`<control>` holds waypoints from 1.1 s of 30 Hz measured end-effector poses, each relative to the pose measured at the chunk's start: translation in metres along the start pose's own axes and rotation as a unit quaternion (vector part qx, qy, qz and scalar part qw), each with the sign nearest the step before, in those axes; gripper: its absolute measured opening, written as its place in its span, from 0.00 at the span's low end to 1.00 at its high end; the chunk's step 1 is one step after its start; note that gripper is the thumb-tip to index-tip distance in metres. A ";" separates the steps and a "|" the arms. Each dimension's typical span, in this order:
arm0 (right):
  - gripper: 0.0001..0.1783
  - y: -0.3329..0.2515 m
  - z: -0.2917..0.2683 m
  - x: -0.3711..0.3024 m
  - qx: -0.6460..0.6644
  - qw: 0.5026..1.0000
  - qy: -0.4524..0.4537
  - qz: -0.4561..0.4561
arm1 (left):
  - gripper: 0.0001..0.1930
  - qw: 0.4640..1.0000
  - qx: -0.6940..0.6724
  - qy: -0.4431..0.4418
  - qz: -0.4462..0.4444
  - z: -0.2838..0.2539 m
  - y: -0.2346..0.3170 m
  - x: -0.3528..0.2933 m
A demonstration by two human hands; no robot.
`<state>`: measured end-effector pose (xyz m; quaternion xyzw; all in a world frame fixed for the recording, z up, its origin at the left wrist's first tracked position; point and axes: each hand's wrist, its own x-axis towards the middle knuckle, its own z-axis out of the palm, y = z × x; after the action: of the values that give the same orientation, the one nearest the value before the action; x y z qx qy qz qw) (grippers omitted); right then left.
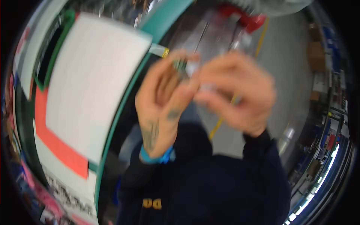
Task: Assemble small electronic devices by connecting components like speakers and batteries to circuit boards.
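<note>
Both hands are raised in front of my chest and meet at the fingertips, blurred by motion. My left hand (159, 101), with a blue band (157, 155) at its wrist, is closed, thumb toward curled fingers. A small whitish piece (192, 68) shows at its fingertips, beside a dark green patch whose nature I cannot make out. My right hand (240, 88) is closed in a pinch, thumb and fingers touching the left fingertips. Another pale bit (207, 87) shows in that pinch, too smeared to name. Whether both pale spots belong to one thing, I cannot tell.
On the left a work table with a green edge (125, 93) bears a large white sheet (93, 75), an orange-red strip (62, 150) and a green-framed black bin (50, 56). A red object (253, 22) lies ahead. Cardboard boxes (317, 56) and shelving line the right.
</note>
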<state>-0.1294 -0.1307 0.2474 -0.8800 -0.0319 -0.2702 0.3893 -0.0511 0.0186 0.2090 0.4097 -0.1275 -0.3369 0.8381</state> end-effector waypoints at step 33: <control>0.06 -0.010 0.040 -0.001 -0.046 0.994 0.030 -0.090 | 0.41 0.993 0.016 -0.035 0.108 -0.054 -0.010 -0.023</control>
<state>-0.1147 -0.0950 0.2315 -0.8818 -0.0870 -0.3320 0.3234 -0.0464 0.0618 0.1687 0.3948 -0.2054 -0.2560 0.8581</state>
